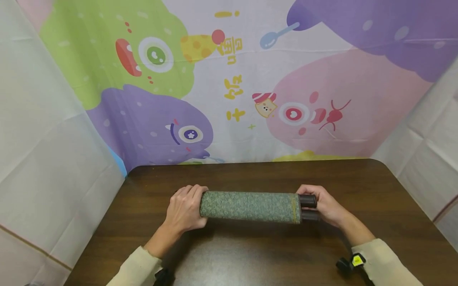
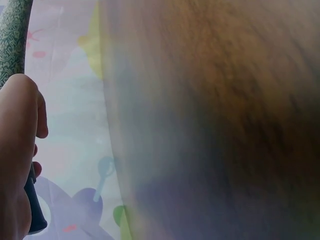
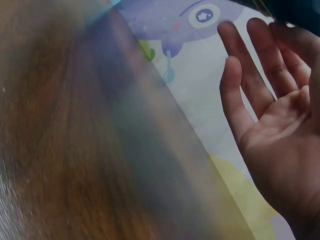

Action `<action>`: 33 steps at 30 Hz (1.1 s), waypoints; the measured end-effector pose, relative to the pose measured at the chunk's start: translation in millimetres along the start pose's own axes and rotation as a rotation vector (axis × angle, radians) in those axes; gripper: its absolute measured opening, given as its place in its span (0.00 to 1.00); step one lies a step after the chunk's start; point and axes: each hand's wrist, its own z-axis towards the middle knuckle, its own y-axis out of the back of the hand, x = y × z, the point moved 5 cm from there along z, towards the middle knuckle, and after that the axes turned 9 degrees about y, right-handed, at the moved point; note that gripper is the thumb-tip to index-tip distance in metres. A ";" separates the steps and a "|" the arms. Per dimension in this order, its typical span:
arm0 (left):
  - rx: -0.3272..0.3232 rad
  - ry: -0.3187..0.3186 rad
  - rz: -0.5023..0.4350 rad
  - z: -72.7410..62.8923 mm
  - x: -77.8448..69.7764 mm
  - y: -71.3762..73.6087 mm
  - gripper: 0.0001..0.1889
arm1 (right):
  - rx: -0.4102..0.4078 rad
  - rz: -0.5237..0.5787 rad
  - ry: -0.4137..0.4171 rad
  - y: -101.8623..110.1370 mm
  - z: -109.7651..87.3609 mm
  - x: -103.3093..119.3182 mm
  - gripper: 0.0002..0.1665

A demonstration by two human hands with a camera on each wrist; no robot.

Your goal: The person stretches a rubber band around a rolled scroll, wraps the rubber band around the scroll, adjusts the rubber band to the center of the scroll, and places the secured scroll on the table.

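Observation:
A rolled scroll (image 1: 250, 206) covered in green patterned cloth lies crosswise between my hands, with yellow lines near its right end. Two dark roller knobs (image 1: 308, 201) stick out on the right. My left hand (image 1: 187, 208) grips the left end, fingers over the top and thumb below. In the left wrist view, a dark knob (image 2: 36, 212) pokes out past that hand. My right hand (image 1: 327, 206) is at the right end, partly behind the knobs. The right wrist view shows its thumb and index finger close together at the scroll's edge, the other fingers (image 3: 267, 60) loosely extended.
The scroll is over a dark wooden table (image 1: 264, 258) with rounded far corners. Behind the table hangs a cloth backdrop (image 1: 247, 139) printed with cartoon monsters. Pale cloth walls (image 1: 53, 159) stand on the left and right.

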 end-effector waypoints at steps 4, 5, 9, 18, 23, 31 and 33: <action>-0.021 -0.032 -0.010 -1.0 -1.6 0.0 0.36 | 0.014 -0.071 0.033 3.7 -0.3 -3.1 0.27; -0.023 -0.037 -0.010 -1.0 -2.1 0.0 0.36 | 0.013 -0.087 0.037 4.4 0.4 -3.4 0.26; -0.016 -0.039 -0.016 -0.6 -3.1 0.5 0.36 | 0.006 -0.100 0.076 5.4 3.9 -1.1 0.23; 0.002 -0.058 -0.047 0.9 -3.7 2.3 0.37 | 0.012 -0.119 0.065 4.6 11.7 5.1 0.19; -0.004 -0.074 -0.045 3.2 -4.6 2.8 0.38 | 0.018 -0.125 0.079 3.3 16.6 3.4 0.17; -0.018 -0.065 -0.039 4.6 -5.2 3.3 0.36 | 0.030 -0.109 0.079 0.3 22.2 -2.5 0.17; -0.013 -0.057 -0.041 4.0 -5.1 3.3 0.36 | 0.029 -0.107 0.069 0.0 22.3 -3.3 0.18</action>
